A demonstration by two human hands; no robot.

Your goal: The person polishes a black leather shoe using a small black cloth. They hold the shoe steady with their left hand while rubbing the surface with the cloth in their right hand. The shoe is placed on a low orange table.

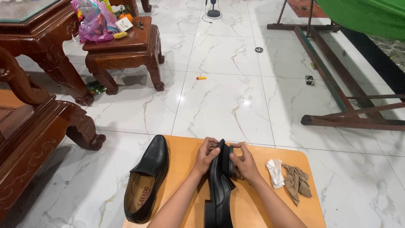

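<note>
A white marble-patterned floor point(223, 55) spreads out well beyond the hands, with dark carved wooden furniture point(29, 126) to their left and a wooden frame point(337, 84) under green fabric point(367, 14) far off to the right. A small carved side table point(126, 46) stands far ahead and to the left, carrying a pink plastic bag point(95, 21).

Directly under the hands lies a light wooden worktop point(185, 169) with rounded corners.

Both hands are closed around a black leather shoe point(219, 190), which stands on edge between them, its sole turned toward the right hand and its toe pointing away from the person. The left hand point(206, 156) curls over the toe from the left, fingers wrapped onto the upper. The right hand point(244, 162) grips the front of the sole from the right, thumb and fingers pressed against it. Neither hand holds a cloth or brush.

The matching shoe point(147, 181) lies flat just left of the left hand, opening upward, tan lining showing, untouched.

Near the right hand, lying apart from it, are a brownish rag point(297, 181) and a smaller crumpled white cloth point(275, 172).

As far as can be judged, the work is at an early stage: one shoe is only being handled at the toe, the cloths lie unused, and the other shoe waits.
</note>
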